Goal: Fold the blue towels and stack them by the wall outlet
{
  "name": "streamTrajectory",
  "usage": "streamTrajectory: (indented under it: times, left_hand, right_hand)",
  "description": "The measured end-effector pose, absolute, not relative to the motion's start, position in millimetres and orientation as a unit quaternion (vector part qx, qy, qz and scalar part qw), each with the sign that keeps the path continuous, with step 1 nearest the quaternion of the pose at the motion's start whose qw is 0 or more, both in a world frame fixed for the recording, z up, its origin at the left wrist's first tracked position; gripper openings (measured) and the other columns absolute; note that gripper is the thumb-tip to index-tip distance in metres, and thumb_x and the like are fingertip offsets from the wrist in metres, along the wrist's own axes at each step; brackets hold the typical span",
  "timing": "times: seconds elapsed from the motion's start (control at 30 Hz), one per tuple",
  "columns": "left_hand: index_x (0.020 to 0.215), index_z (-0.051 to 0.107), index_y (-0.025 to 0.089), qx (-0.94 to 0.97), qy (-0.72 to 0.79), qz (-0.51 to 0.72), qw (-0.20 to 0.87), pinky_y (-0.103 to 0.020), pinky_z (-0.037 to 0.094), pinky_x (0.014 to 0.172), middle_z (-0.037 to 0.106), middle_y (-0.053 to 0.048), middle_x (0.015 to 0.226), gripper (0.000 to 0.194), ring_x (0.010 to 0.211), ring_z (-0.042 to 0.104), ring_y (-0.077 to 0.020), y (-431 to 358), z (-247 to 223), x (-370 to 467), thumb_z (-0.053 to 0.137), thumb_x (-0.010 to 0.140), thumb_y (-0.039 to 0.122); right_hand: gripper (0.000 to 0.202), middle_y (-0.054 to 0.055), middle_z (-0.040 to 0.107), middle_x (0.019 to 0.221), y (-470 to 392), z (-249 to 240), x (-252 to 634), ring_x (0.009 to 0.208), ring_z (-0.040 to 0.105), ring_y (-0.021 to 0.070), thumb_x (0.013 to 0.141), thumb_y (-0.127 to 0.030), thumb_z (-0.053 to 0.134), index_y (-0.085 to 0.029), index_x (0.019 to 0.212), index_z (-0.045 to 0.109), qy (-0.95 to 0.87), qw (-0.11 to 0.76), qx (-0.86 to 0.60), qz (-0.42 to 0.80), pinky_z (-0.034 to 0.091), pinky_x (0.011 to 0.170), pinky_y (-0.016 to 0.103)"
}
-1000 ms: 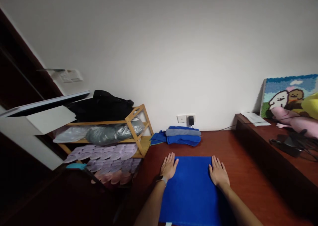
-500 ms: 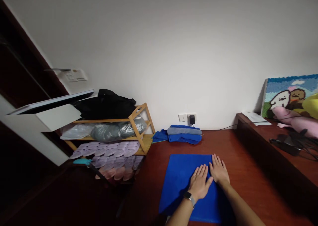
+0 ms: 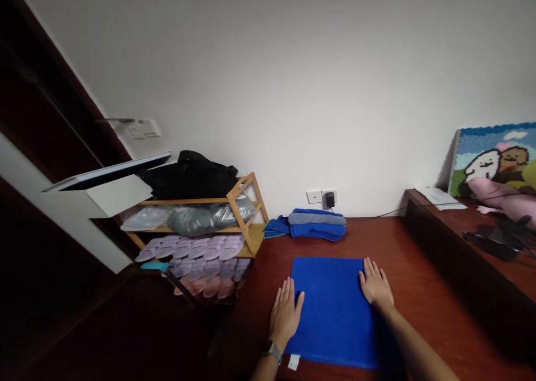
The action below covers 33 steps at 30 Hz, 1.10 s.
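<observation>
A blue towel (image 3: 333, 314) lies spread flat on the reddish-brown wooden table (image 3: 410, 269), with a small white label (image 3: 293, 362) sticking out at its near left corner. My left hand (image 3: 285, 313), with a watch at the wrist, rests flat along the towel's left edge, fingers stretched out. At the far right corner my right hand (image 3: 376, 283) lies flat on the towel's edge, fingers pointing away from me. Neither hand grasps anything.
Folded blue and grey cloths (image 3: 316, 224) lie at the table's back by a plugged-in black adapter (image 3: 330, 200). Left of the table stands a wooden rack (image 3: 251, 238) with slippers and a black bag (image 3: 190, 177). A raised ledge (image 3: 435, 219) on the right holds a pink plush toy (image 3: 502, 199).
My left hand has moved left, from the towel's middle to its left edge. My right hand stays near the far right corner. The view has shifted slightly left.
</observation>
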State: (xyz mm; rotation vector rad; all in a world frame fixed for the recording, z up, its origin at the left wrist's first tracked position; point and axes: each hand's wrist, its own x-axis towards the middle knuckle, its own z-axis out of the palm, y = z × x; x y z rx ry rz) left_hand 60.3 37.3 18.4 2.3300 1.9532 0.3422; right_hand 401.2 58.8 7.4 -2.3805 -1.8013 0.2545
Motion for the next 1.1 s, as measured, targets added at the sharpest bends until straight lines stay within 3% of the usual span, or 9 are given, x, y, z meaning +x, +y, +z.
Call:
streamTrajectory:
  times: [0.2, 0.33, 0.47, 0.6, 0.67, 0.77, 0.87, 1.0, 1.1]
  left_hand:
    - [0.161, 0.027, 0.012, 0.759, 0.639, 0.117, 0.05, -0.045, 0.023, 0.128, 0.026, -0.01, 0.168, 0.077, 0.155, 0.023, -0.024, 34.6, 25.0, 67.0, 0.014, 0.104, 0.061]
    - [0.162, 0.027, 0.014, 0.758, 0.64, 0.115, 0.046, -0.046, 0.023, 0.128, 0.026, -0.01, 0.167, 0.076, 0.155, 0.023, -0.0249, 34.4, 27.2, 65.3, 0.015, 0.103, 0.061]
    - [0.161, 0.029, 0.01, 0.758, 0.642, 0.107, 0.05, -0.044, 0.02, 0.129, 0.025, -0.012, 0.168, 0.079, 0.156, 0.022, -0.025, 39.3, 24.1, 64.6, 0.014, 0.103, 0.062]
    - [0.162, 0.023, 0.01, 0.763, 0.634, 0.098, 0.086, -0.048, 0.015, 0.129, 0.018, -0.012, 0.169, 0.083, 0.157, 0.014, -0.0254, 48.4, 24.9, 65.3, 0.016, 0.101, 0.066]
    - [0.162, 0.023, 0.012, 0.756, 0.633, 0.093, 0.135, -0.047, 0.015, 0.128, 0.015, -0.011, 0.169, 0.082, 0.157, 0.012, -0.0242, 53.5, 28.8, 63.0, 0.015, 0.101, 0.066]
    - [0.162, 0.025, 0.015, 0.751, 0.631, 0.1, 0.166, -0.036, 0.023, 0.125, 0.021, -0.008, 0.168, 0.074, 0.155, 0.021, -0.0171, 59.7, 38.5, 49.2, 0.009, 0.104, 0.057]
    - [0.16, 0.03, 0.016, 0.749, 0.639, 0.116, 0.131, -0.033, 0.028, 0.123, 0.027, -0.006, 0.168, 0.067, 0.153, 0.026, -0.0148, 64.2, 44.5, 18.8, 0.011, 0.105, 0.048]
    - [0.152, 0.049, 0.019, 0.734, 0.67, 0.111, 0.027, -0.046, 0.029, 0.124, 0.044, -0.007, 0.161, 0.062, 0.151, 0.035, -0.0246, 72.0, 32.6, -24.5, 0.026, 0.101, 0.048]
    - [0.146, 0.057, 0.021, 0.728, 0.678, 0.092, -0.051, -0.047, 0.03, 0.122, 0.05, -0.008, 0.157, 0.06, 0.15, 0.037, -0.0269, 77.0, 18.0, -33.6, 0.032, 0.099, 0.048]
  right_hand:
    - [0.067, 0.005, 0.02, 0.17, 54.2, 18.5, 398.3, 0.157, 0.016, 0.0202, 0.102, -0.039, 0.011, -0.01, 0.162, 0.02, -0.587, 0.092, -0.803, 0.055, 0.009, 0.127, 0.039]
    - [0.063, 0.006, 0.032, 0.167, 30.8, 37.4, 390.6, 0.155, 0.023, 0.0209, 0.1, -0.031, 0.017, -0.013, 0.157, 0.038, -0.643, 0.13, -0.755, 0.005, 0.006, 0.128, 0.04]
    - [0.059, 0.004, 0.04, 0.163, -18.9, 49.5, 356.6, 0.149, 0.036, 0.0251, 0.098, -0.036, 0.028, -0.022, 0.151, 0.05, -0.668, 0.135, -0.731, 0.035, 0.02, 0.126, 0.042]
    - [0.057, -0.005, 0.028, 0.168, -60.8, 50.7, 306.4, 0.156, 0.021, 0.0291, 0.1, -0.043, 0.031, -0.036, 0.156, 0.04, -0.659, 0.137, -0.736, 0.076, 0.017, 0.126, 0.053]
    - [0.058, -0.004, 0.023, 0.169, -70.2, 48.4, 289.4, 0.157, 0.015, 0.0322, 0.1, -0.049, 0.03, -0.037, 0.157, 0.036, -0.644, 0.123, -0.748, 0.098, 0.014, 0.126, 0.06]
    - [0.061, -0.003, 0.022, 0.168, -73.8, 41.4, 282.8, 0.156, 0.014, 0.0332, 0.099, -0.055, 0.032, -0.037, 0.157, 0.034, -0.632, 0.114, -0.758, 0.114, 0.01, 0.126, 0.062]
    - [0.062, -0.007, 0.023, 0.167, -74.0, 32.1, 299.3, 0.156, 0.015, 0.0309, 0.098, -0.06, 0.032, -0.042, 0.156, 0.034, -0.637, 0.137, -0.75, 0.116, 0.011, 0.127, 0.06]
    - [0.062, -0.011, 0.026, 0.165, -79.6, 23.3, 352.5, 0.156, 0.017, 0.029, 0.096, -0.064, 0.031, -0.044, 0.155, 0.035, -0.621, 0.137, -0.764, 0.105, 0.011, 0.127, 0.059]
    - [0.063, -0.011, 0.026, 0.165, -86.5, 24.0, 399.0, 0.156, 0.016, 0.0287, 0.095, -0.062, 0.033, -0.044, 0.155, 0.036, -0.597, 0.107, -0.789, 0.103, 0.01, 0.128, 0.059]
